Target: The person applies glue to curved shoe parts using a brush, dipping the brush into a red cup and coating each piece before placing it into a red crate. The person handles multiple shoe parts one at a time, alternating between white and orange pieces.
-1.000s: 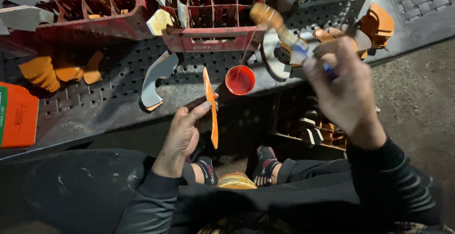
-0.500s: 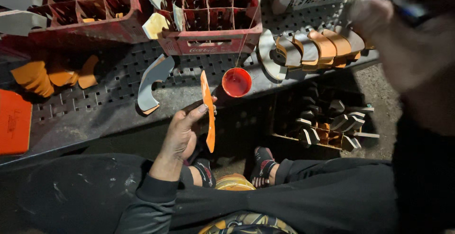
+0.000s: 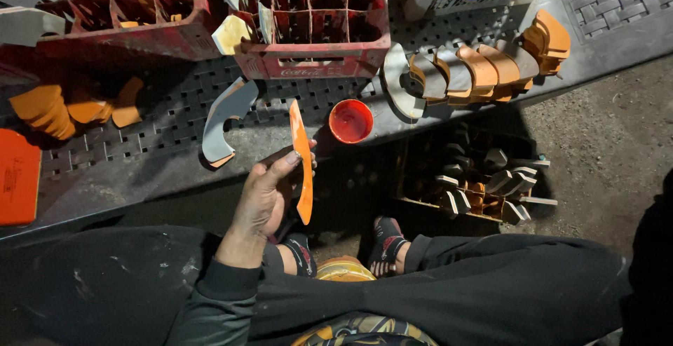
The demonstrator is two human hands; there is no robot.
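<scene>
My left hand grips a thin curved orange piece edge-on, just in front of the dark work surface. A small round red pot stands on the surface right of it. A grey curved piece lies flat to the left. A row of orange and grey curved pieces leans together at the right. My right hand is out of view; only a dark sleeve shows at the right edge.
Two red compartment crates sit at the back with pieces inside. Orange pieces lie in a pile at left, beside an orange box. A low crate of grey pieces rests on the ground below. My legs and sandalled feet fill the foreground.
My right hand, which held a brush above the red pot, has risen toward the camera and left the view. The left hand keeps the orange piece nearly still.
</scene>
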